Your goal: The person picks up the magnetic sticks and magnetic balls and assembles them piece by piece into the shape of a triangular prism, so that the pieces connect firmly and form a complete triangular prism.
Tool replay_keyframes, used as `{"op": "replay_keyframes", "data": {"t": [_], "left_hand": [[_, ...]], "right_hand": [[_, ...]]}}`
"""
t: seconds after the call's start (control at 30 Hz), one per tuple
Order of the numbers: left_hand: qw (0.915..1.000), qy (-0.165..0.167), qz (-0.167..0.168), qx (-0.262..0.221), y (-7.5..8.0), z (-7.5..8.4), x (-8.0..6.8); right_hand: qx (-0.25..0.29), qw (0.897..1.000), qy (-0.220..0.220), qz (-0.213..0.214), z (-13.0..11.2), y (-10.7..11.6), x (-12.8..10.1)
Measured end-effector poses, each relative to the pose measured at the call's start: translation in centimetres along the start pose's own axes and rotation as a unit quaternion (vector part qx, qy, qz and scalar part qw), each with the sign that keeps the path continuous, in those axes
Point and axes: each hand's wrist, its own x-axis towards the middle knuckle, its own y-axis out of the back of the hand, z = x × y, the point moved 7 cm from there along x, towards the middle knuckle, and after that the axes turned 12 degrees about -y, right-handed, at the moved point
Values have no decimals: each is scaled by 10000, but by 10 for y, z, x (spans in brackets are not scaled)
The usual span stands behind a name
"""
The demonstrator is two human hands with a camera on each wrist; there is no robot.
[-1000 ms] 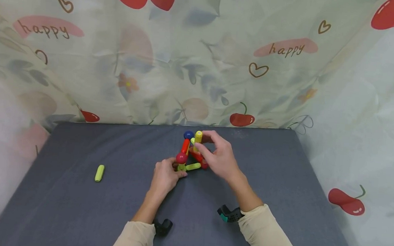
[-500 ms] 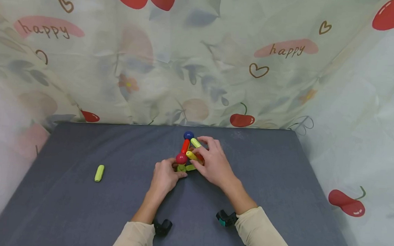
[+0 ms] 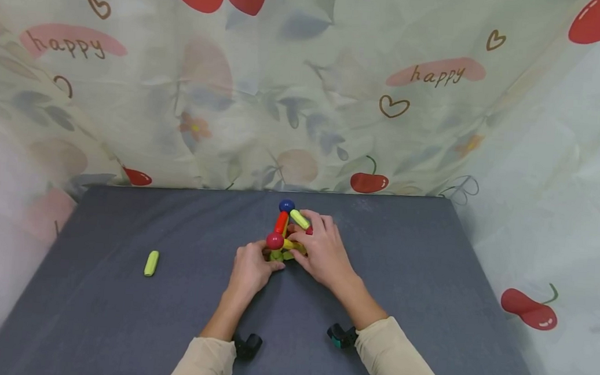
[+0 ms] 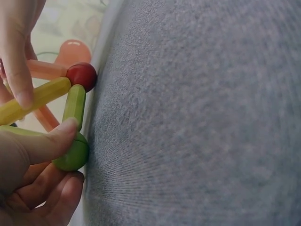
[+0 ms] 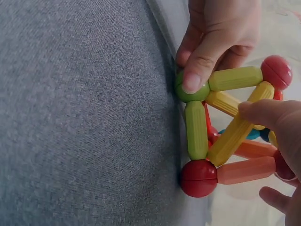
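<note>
A frame of coloured magnetic rods and balls stands on the dark table, with a blue ball [image 3: 286,206] at its far corner. My left hand [image 3: 251,268] grips the green ball [image 5: 188,89] at a bottom corner, thumb on top. My right hand [image 3: 324,248] holds a yellow rod [image 5: 235,132] between thumb and fingers. The rod slants across one face, its ends right at the upper red ball [image 5: 276,71] and the lower red ball [image 5: 199,179]. Two lime rods, one of them the lower lime rod [image 5: 196,129], meet at the green ball. My right hand hides part of the frame in the head view.
A loose lime rod [image 3: 151,263] lies on the table [image 3: 113,314] to the left. Behind the table hangs a patterned cloth [image 3: 306,95], and more cloth hangs at both sides. Black wrist devices, such as the left one [image 3: 249,345], sit below each hand.
My right hand has lowered the yellow rod from upright and tipped it across the frame's near face, toward the red ball. My left hand stays on the green ball.
</note>
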Motion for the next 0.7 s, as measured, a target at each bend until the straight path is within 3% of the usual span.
{"op": "replay_keyframes", "data": {"t": [0.13, 0.27, 0.47, 0.57, 0.7], "left_hand": [[10000, -47, 21, 16, 1, 2, 0], [9999, -89, 42, 70, 3, 2, 0], [10000, 9, -58, 70, 1, 1, 2], [9999, 35, -134, 55, 0, 1, 3], [9998, 13, -215, 34, 1, 0, 7]], "right_hand": [[294, 9994, -145, -55, 3, -2, -1], [1303, 9902, -495, -73, 18, -5, -5], [2873, 9452, -1464, -506, 63, -33, -15], [3225, 9240, -1781, -1021, 78, -49, -21], [3413, 9083, -1826, -1588, 82, -62, -22]]}}
